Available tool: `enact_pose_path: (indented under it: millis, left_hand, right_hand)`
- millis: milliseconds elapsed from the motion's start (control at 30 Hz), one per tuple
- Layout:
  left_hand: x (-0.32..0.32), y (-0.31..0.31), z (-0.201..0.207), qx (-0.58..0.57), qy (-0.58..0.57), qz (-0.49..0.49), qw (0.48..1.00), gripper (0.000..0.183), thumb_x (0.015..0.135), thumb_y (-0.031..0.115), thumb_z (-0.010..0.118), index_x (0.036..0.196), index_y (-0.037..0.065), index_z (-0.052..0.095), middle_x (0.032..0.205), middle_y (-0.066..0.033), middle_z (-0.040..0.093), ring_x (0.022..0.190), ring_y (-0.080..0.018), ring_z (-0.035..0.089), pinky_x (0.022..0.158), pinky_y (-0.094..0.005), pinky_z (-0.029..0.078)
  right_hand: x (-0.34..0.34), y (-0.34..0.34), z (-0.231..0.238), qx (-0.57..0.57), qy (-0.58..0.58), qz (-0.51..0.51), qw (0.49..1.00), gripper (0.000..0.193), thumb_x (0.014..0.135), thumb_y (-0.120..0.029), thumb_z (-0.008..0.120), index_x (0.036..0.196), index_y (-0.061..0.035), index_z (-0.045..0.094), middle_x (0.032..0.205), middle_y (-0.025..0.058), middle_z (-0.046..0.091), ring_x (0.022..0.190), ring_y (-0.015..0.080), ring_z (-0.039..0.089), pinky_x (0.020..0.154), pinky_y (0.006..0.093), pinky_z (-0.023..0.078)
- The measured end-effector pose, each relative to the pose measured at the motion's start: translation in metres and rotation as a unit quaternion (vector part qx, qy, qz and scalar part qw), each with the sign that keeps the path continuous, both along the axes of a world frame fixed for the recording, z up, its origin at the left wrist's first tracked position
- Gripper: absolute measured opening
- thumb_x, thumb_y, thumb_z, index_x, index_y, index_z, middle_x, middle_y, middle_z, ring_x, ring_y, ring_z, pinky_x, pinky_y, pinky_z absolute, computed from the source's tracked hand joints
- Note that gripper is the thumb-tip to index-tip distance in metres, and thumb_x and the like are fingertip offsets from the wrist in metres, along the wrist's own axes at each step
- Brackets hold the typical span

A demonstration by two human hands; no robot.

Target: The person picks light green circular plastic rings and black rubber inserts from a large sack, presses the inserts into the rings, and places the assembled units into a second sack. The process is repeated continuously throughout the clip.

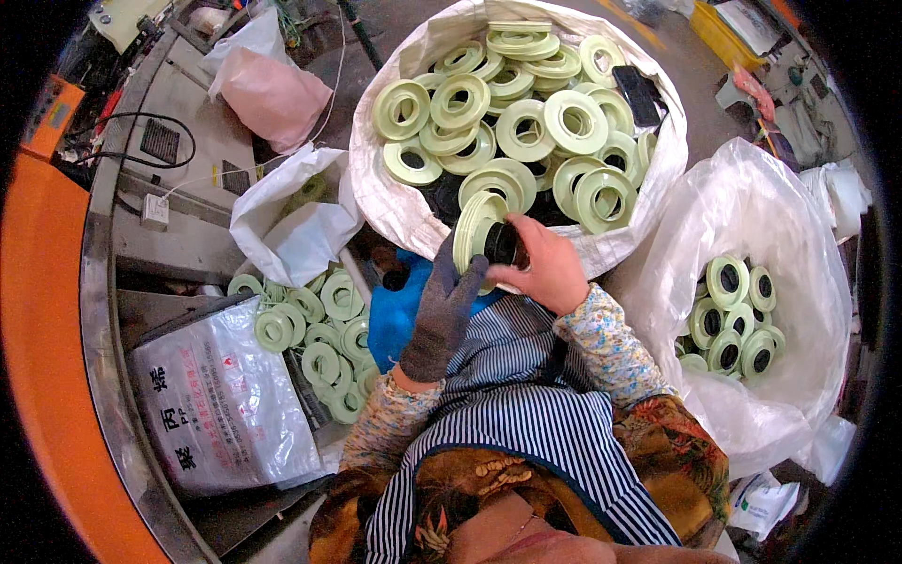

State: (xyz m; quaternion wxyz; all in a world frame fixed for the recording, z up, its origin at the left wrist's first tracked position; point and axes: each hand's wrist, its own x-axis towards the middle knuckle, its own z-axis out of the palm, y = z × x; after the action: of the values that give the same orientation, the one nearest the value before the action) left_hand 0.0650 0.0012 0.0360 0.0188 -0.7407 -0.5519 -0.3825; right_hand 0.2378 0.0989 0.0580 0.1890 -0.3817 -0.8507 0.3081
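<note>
In front of my body, my left hand (440, 310), in a dark grey glove, is closed round a pale green flanged plastic ring (469, 230) tilted on its edge. My bare right hand (547, 268) grips a short black cylindrical piece (501, 243) by its side. That piece sits against the ring's right face; how far it goes inside I cannot tell. Just beyond my hands stands a wide white woven sack (672, 183), heaped with similar green rings (523, 130). Black parts (442, 199) show underneath them.
A phone (638, 96) lies at the sack's right. Right of me, a translucent bag (780, 221) holds rings with black centres (728, 277). Loose green rings (321, 364) pile up at my left, beside a printed plastic sack (225, 395) and a white bag (305, 249). Orange machinery (47, 329) borders the far left.
</note>
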Motion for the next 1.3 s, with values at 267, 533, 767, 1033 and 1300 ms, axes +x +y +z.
enact_pose_path:
  millis: [267,533,767,1033,1300]
  left_hand:
    - [-0.001,0.003,-0.001,-0.079,-0.129,0.001,0.989,0.037,0.098,0.005,0.050,0.134,0.002,0.046,0.133,-0.0290,0.047,0.117,-0.0427,0.054,0.095,-0.0442,0.049]
    - [-0.005,-0.002,-0.004,-0.005,-0.036,0.002,0.999,0.035,0.096,0.000,0.049,0.131,0.002,0.047,0.132,-0.0298,0.048,0.116,-0.0437,0.055,0.096,-0.0470,0.049]
    - [-0.003,0.001,-0.013,-0.079,-0.158,0.027,0.984,0.035,0.102,0.009,0.045,0.137,0.005,0.045,0.134,-0.0254,0.048,0.118,-0.0364,0.055,0.100,-0.0415,0.046]
    - [-0.009,0.071,-0.060,-0.122,-0.523,0.047,0.842,0.056,0.092,0.019,0.064,0.136,-0.007,0.042,0.138,-0.0237,0.047,0.124,-0.0364,0.050,0.104,-0.0409,0.042]
    - [-0.009,0.159,-0.094,-0.262,0.103,0.197,0.939,0.055,0.084,0.021,0.061,0.136,0.008,0.048,0.110,-0.0149,0.058,0.102,-0.0321,0.056,0.088,-0.0425,0.045]
  right_hand:
    - [0.006,-0.003,0.004,0.167,0.097,-0.003,0.981,0.056,0.083,-0.034,0.067,0.128,-0.0038,0.055,0.129,0.0166,0.054,0.111,0.0361,0.056,0.088,0.0460,0.048]
    - [0.003,-0.001,-0.005,0.226,0.068,0.023,0.971,0.044,0.081,-0.023,0.067,0.123,-0.0125,0.061,0.141,0.0193,0.044,0.123,0.0405,0.045,0.102,0.0492,0.039]
    - [-0.001,-0.003,-0.044,-0.155,0.207,-0.007,0.966,0.081,0.075,-0.022,0.080,0.144,-0.0124,0.039,0.138,0.0205,0.045,0.120,0.0352,0.053,0.091,0.0403,0.052]
    - [0.078,0.054,-0.107,-0.288,0.400,-0.112,0.863,0.093,0.080,-0.025,0.077,0.154,-0.0174,0.021,0.150,0.0126,0.038,0.104,0.0179,0.056,0.084,0.0350,0.052]
    - [0.005,0.075,-0.082,-0.460,0.381,-0.071,0.799,0.039,0.095,-0.030,0.061,0.126,-0.0069,0.056,0.116,0.0077,0.064,0.088,0.0156,0.059,0.076,0.0291,0.050]
